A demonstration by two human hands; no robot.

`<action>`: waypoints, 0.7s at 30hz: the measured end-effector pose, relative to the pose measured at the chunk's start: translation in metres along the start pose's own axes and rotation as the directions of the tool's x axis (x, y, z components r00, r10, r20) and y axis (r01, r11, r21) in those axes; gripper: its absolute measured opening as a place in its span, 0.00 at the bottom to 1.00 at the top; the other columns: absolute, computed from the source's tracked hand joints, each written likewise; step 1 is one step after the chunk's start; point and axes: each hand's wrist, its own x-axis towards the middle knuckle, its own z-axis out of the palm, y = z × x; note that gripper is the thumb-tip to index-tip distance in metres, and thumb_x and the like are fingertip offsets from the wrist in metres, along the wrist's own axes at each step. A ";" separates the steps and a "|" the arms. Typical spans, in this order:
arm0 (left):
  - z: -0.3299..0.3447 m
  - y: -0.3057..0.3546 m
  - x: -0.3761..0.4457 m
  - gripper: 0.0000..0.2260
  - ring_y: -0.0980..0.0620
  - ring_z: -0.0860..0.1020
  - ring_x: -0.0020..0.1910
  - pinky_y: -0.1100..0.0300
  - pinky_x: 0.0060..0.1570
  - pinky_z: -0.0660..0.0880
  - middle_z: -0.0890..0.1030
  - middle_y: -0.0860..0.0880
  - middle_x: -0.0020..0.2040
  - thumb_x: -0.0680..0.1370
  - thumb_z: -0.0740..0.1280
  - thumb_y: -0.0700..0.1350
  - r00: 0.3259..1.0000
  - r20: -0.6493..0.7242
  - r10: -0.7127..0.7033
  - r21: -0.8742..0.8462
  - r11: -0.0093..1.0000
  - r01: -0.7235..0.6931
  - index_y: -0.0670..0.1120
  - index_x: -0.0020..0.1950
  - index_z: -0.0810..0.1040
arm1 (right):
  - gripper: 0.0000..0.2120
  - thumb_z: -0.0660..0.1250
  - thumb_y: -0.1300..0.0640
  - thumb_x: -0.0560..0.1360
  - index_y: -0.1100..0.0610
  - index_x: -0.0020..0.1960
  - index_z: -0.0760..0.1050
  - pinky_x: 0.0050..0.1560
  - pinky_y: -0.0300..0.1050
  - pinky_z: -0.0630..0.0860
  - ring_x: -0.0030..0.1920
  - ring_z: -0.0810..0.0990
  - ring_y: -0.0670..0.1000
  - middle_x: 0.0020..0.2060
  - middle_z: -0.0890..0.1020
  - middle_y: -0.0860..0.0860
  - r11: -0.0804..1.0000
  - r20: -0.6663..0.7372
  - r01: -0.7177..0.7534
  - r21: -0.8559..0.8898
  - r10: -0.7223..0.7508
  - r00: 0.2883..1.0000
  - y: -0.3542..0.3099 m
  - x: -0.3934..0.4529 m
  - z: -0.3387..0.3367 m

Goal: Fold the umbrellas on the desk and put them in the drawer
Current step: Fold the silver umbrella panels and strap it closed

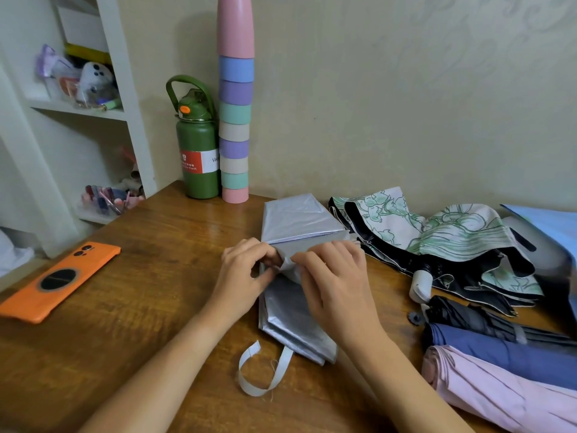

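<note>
A silver-grey umbrella [296, 223] lies flattened on the wooden desk [150, 276], its canopy pleated into a long strip with a loose grey wrist strap [265, 367] at the near end. My left hand [240, 279] pinches a fold of its fabric at the middle. My right hand [334, 282] pinches the same bunched fabric from the right side. To the right lie an unfolded white umbrella with a green print and black lining [443, 242], a rolled black umbrella [487, 320], a rolled blue umbrella [512, 354] and a rolled pink umbrella [499, 389]. No drawer is in view.
An orange phone case [59, 279] lies at the desk's left. A green flask [198, 145] and a tall stack of pastel cups [234, 120] stand at the back by the wall. White shelves [78, 107] with small items stand to the left.
</note>
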 end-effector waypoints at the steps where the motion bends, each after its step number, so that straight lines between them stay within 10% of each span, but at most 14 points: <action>1: 0.001 -0.003 0.000 0.20 0.62 0.74 0.48 0.50 0.51 0.73 0.75 0.64 0.42 0.72 0.75 0.37 1.000 -0.001 -0.007 -0.013 1.000 0.007 0.61 0.45 0.73 | 0.05 0.66 0.62 0.81 0.56 0.50 0.81 0.57 0.52 0.71 0.42 0.76 0.54 0.42 0.78 0.51 1.000 0.003 0.010 0.001 -0.010 1.000 -0.001 0.000 -0.001; 7: 0.008 -0.014 -0.002 0.05 0.60 0.71 0.55 0.64 0.54 0.66 0.76 0.54 0.50 0.79 0.65 0.45 0.962 0.158 -0.222 -0.091 0.967 0.238 0.50 0.46 0.80 | 0.04 0.68 0.61 0.80 0.55 0.49 0.82 0.54 0.53 0.74 0.41 0.76 0.54 0.41 0.77 0.50 0.991 0.135 0.118 0.060 -0.125 0.983 0.000 -0.008 0.000; 11: 0.006 -0.010 0.000 0.27 0.57 0.71 0.57 0.65 0.52 0.65 0.76 0.51 0.54 0.74 0.58 0.69 0.816 0.304 -0.491 -0.357 0.735 0.576 0.46 0.49 0.78 | 0.07 0.66 0.57 0.80 0.51 0.49 0.83 0.50 0.49 0.75 0.37 0.75 0.50 0.37 0.75 0.48 0.964 0.283 0.213 0.161 -0.252 0.926 0.000 -0.015 0.002; 15: 0.016 -0.019 -0.002 0.12 0.54 0.71 0.58 0.62 0.58 0.64 0.76 0.52 0.52 0.79 0.72 0.51 0.868 0.257 -0.424 -0.163 0.867 0.472 0.50 0.36 0.82 | 0.07 0.67 0.54 0.79 0.49 0.52 0.83 0.51 0.48 0.78 0.38 0.77 0.50 0.38 0.75 0.47 0.951 0.413 0.242 0.190 -0.301 0.860 -0.003 -0.020 0.001; 21: 0.017 -0.023 -0.001 0.17 0.60 0.74 0.49 0.61 0.53 0.69 0.79 0.48 0.46 0.80 0.70 0.50 0.867 0.223 -0.446 -0.206 0.848 0.489 0.39 0.37 0.83 | 0.14 0.55 0.55 0.75 0.50 0.57 0.72 0.56 0.51 0.78 0.40 0.79 0.51 0.44 0.77 0.46 0.991 0.533 0.108 0.083 -0.136 0.835 -0.011 -0.028 -0.007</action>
